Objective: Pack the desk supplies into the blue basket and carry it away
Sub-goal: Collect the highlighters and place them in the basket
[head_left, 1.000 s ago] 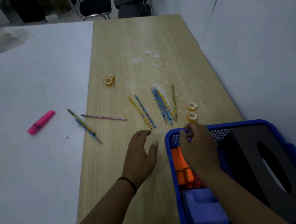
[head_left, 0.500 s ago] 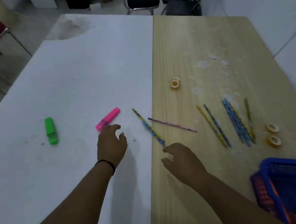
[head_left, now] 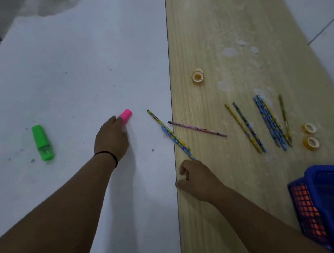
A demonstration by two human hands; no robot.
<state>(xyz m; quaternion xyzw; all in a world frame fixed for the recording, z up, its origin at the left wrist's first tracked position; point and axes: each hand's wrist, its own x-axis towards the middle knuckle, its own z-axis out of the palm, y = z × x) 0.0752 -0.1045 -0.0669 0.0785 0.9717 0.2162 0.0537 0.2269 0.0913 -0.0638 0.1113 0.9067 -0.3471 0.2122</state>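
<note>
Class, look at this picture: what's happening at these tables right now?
A person is gathering scattered desk supplies. The left hand is on the pink highlighter on the white table; whether it grips it yet is unclear. The right hand reaches for two pencils lying across the table seam. A green highlighter, more pencils and tape rolls remain loose. The blue basket waits at right, partly filled.

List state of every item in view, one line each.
Left hand: on the near end of the pink highlighter.
Right hand: loosely curled, empty.
Pink highlighter: flat on white table, capped.
Green highlighter: flat, untouched.
Pencils: loose on wooden table.
Tape rolls: flat, unpacked.
Blue basket: partly filled, at the wooden table's near right.
</note>
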